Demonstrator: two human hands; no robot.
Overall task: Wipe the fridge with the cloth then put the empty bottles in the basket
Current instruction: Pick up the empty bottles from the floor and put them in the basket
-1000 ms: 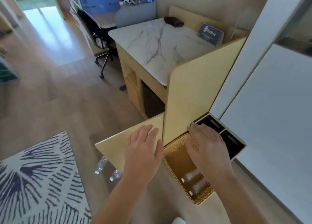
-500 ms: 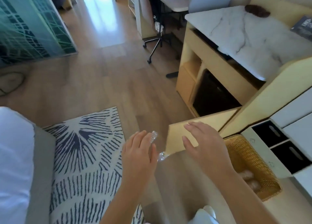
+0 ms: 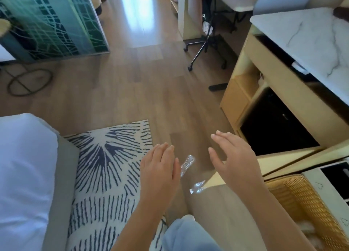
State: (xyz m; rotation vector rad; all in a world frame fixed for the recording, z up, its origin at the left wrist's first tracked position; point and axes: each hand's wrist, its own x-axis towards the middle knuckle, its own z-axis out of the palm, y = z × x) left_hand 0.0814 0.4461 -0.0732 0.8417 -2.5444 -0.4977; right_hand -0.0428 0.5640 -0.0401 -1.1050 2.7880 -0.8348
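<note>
— Clear plastic on the wood floor? 
— Two bottles: upper bottle just beside left hand, lower bottle at cabinet door corner. 
— Fingers? 
— Loosely spread on both, right hand too, holding nothing. 
— Basket? 
— Far right, beside the right forearm.

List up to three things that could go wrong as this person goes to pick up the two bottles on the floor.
1. The nearer bottle lies partly under the open cabinet door, so the right hand may knock the door's edge.
2. Both bottles are round and lie on smooth floor; the farther bottle could roll from the open left hand.
3. The rug edge beside the feet might trip them.
</note>
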